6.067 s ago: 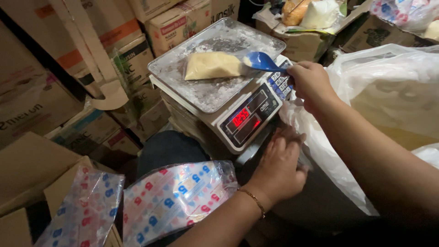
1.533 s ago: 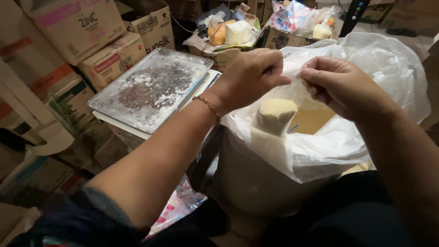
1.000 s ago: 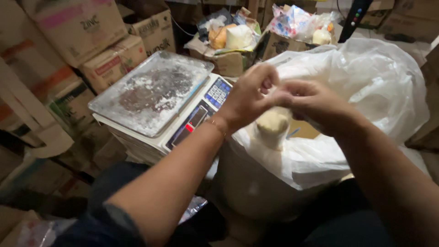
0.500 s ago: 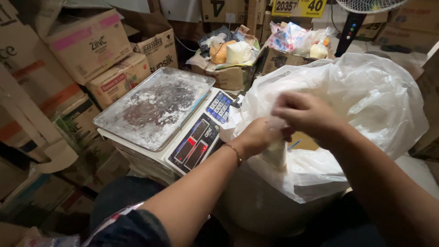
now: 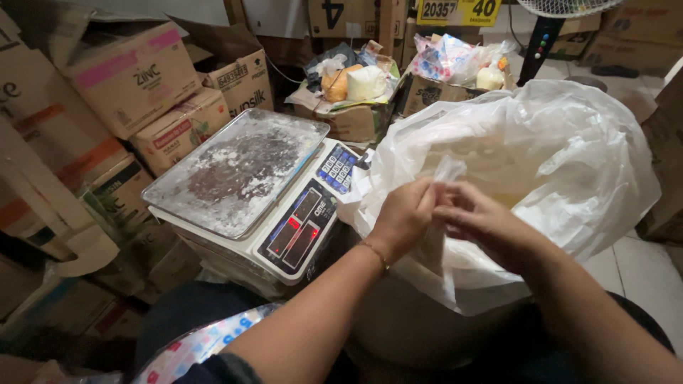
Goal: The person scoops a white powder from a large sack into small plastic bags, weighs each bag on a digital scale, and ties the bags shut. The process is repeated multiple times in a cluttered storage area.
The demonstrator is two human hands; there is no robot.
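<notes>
**Two hands pinch the top of a small clear bag**

The left hand [image 5: 404,217] and the right hand [image 5: 478,222] meet in the middle, in front of a big white plastic sack [image 5: 541,149]. Their fingertips touch. Both hands are closed tight on the neck of a small clear bag [image 5: 447,171]. The loose top of that bag sticks up just above the fingers, thin and crinkly. The rest of the small bag hangs down behind and below the hands, so most of it is hidden. What is inside cannot be seen here.

The left wrist wears a thin gold bracelet [image 5: 376,254].

The big white sack stands open right behind the hands. Something yellow shows dimly through its side.

To the left of the hands sits a weighing scale [image 5: 299,227]. Its little screen glows with red numbers, and it has blue and white buttons. On top of it lies a flat metal tray [image 5: 235,171], dusted with white powder. The tray is well apart from the hands.

Cardboard boxes [image 5: 135,78] are stacked along the left side. More boxes at the back hold filled bags [image 5: 356,82]. Near the bottom edge, under the left arm, lies a plastic wrapper with red and blue shapes [image 5: 192,348].
</notes>
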